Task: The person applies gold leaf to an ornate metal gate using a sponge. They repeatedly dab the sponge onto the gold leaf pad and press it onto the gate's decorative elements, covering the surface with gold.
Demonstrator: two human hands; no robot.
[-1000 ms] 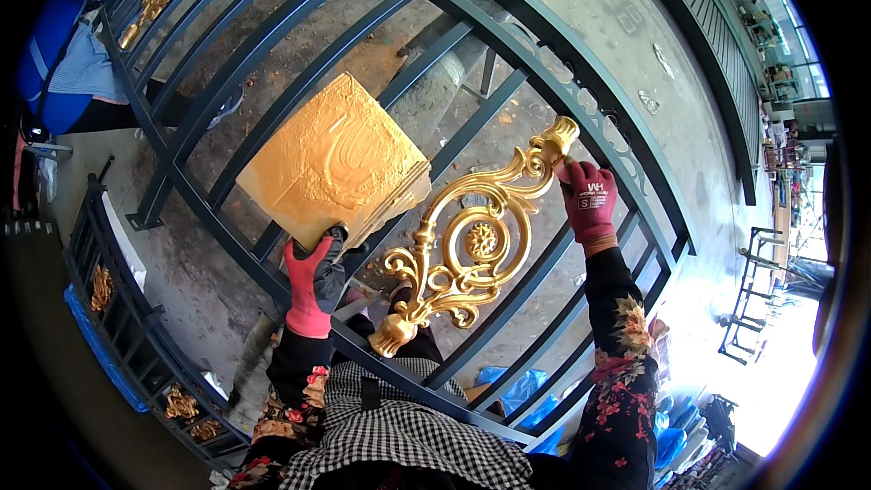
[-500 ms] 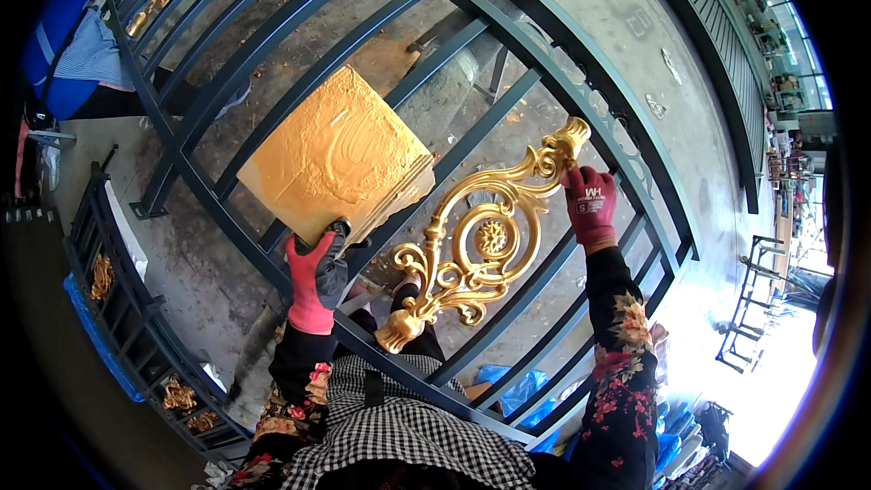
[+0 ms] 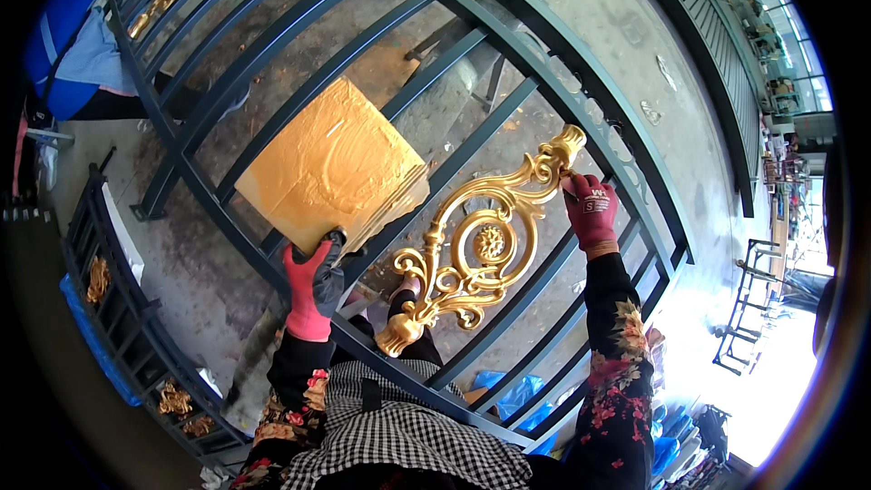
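Note:
My left hand [image 3: 313, 286], in a pink glove with dark palm and fingertips, is closed on the near corner of a square board [image 3: 336, 159]. Thick gold paint is smeared over the board's top, and its right edge looks layered and ragged. A gold scrollwork ornament [image 3: 491, 242] with a round rosette at its centre lies slantwise between bars of the dark metal railing [image 3: 508, 304]. My right hand [image 3: 592, 210], in a dark red glove, has its fingers pinched together at the ornament's upper right end. Whatever those fingertips hold is hidden.
Another railing panel with gold ornaments [image 3: 98, 279] stands at the left. Blue plastic [image 3: 513, 392] lies below the bars near my feet. A rounded grey support [image 3: 445, 82] shows under the railing. A dark slatted panel [image 3: 694, 45] is at the far right.
The board has come slightly nearer to me, with my left hand still gripping it. My right hand has shifted very little and stays at the same end of the ornament.

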